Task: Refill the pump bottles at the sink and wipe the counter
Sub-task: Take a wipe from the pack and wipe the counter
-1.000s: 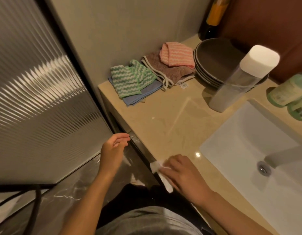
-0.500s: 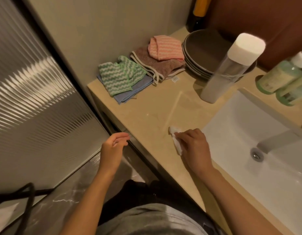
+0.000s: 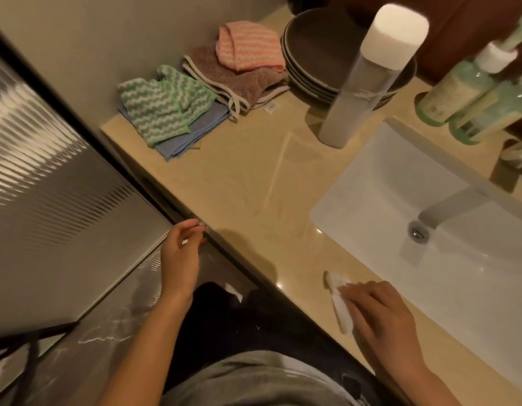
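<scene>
My right hand (image 3: 381,313) presses a small white wipe (image 3: 339,300) flat onto the beige counter (image 3: 254,183), close to the front edge and just left of the white sink (image 3: 447,230). Its fingers lie over the wipe. My left hand (image 3: 180,253) hovers off the counter's left front corner with loosely curled fingers, holding nothing. Two green pump bottles (image 3: 470,95) stand at the back right beside the sink. A tall grey bottle with a white cap (image 3: 368,74) stands behind the sink's left corner.
Folded cloths lie at the counter's back left: green-striped on blue (image 3: 166,112), pink-striped on brown (image 3: 248,63). A stack of dark plates (image 3: 315,57) sits behind the tall bottle. A ribbed glass panel (image 3: 49,183) stands to the left. The faucet (image 3: 453,203) reaches over the basin.
My right hand has slid the wipe back toward the counter's front edge after pushing it further in. The left hand has stayed near the corner.
</scene>
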